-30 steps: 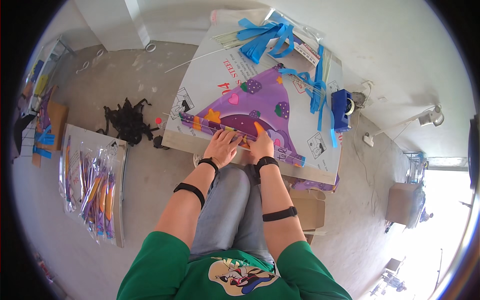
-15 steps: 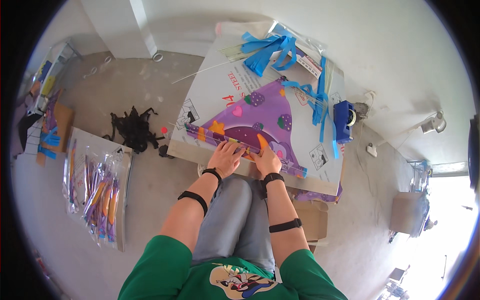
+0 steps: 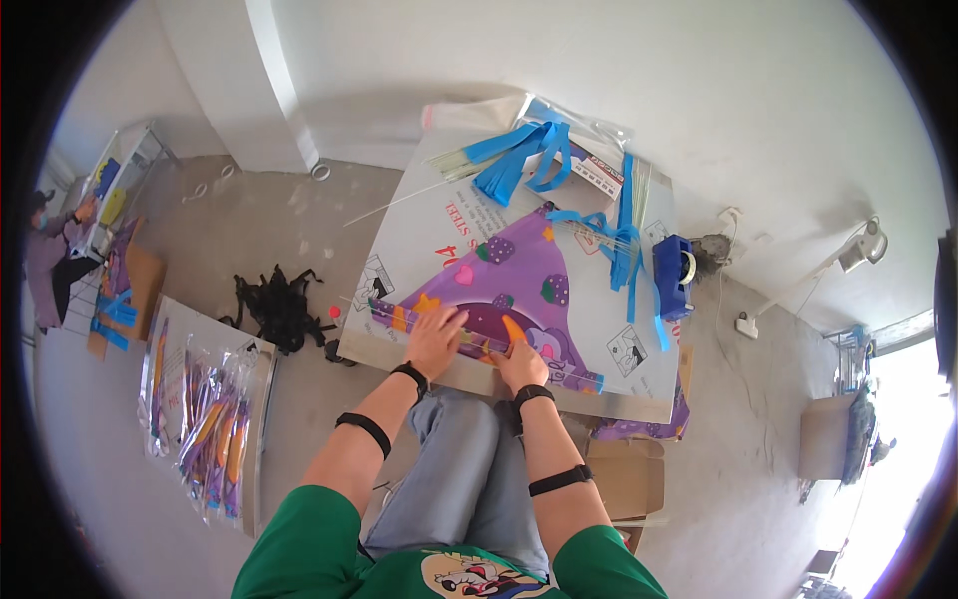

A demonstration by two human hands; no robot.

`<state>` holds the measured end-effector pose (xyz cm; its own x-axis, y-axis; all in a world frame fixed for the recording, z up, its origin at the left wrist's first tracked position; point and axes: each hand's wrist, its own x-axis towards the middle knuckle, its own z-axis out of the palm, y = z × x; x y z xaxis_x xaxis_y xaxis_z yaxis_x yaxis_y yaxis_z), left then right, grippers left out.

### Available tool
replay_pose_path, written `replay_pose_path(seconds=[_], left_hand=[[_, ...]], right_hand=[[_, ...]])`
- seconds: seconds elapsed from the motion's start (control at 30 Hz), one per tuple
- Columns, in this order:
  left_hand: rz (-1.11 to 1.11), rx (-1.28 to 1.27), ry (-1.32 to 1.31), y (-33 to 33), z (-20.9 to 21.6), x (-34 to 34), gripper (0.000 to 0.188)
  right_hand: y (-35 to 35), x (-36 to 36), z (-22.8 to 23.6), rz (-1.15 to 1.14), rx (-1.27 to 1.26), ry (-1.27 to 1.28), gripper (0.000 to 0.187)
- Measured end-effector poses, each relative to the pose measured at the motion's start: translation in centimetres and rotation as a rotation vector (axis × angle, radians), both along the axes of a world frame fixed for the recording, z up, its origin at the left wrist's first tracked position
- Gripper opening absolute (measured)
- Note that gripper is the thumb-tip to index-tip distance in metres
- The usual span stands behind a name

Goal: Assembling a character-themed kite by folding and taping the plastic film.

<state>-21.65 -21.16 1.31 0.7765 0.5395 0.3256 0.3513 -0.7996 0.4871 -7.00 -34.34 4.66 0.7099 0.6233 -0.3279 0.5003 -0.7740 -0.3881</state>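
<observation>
The triangular purple sheet, printed with berries, stars and a heart, lies flat on the counter, with its narrow tip pointing away from the person. Its near side makes a long, narrow patterned strip. The left hand rests on this strip from above, fingers stretched; whether its grip is closed on something, one cannot tell. The right hand, just beside it, grasps the same strip with bent fingers.

Beyond the sheet are blue ribbons and a bundle of thin pale rods. A blue tape dispenser stands at the right side of the counter. On the floor at the left is a heap of black straps, and near it a low board carries clear bags with purple and orange contents. Farther left, another person is beside a shelf.
</observation>
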Motion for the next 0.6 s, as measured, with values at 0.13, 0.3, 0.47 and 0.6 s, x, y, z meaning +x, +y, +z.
replay_pose_path(seconds=[0.13,0.3,0.47,0.6], left_hand=[[0.195,0.168,0.111,2.0,-0.3,-0.1,0.049],[0.163,0.113,0.351,2.4,-0.6,-0.1,0.055],[0.168,0.144,0.349,2.4,-0.8,-0.4,0.054],[0.166,0.157,0.341,2.2,-0.2,-0.6,0.053]], right_hand=[[0.4,0.1,0.4,0.021,-0.033,0.012,0.042],[0.5,0.4,0.3,0.055,-0.053,0.022,0.043],[3.1,5.1,2.0,0.346,0.047,-0.019,0.028],[10.1,10.7,3.9,0.663,0.245,-0.343,0.013]])
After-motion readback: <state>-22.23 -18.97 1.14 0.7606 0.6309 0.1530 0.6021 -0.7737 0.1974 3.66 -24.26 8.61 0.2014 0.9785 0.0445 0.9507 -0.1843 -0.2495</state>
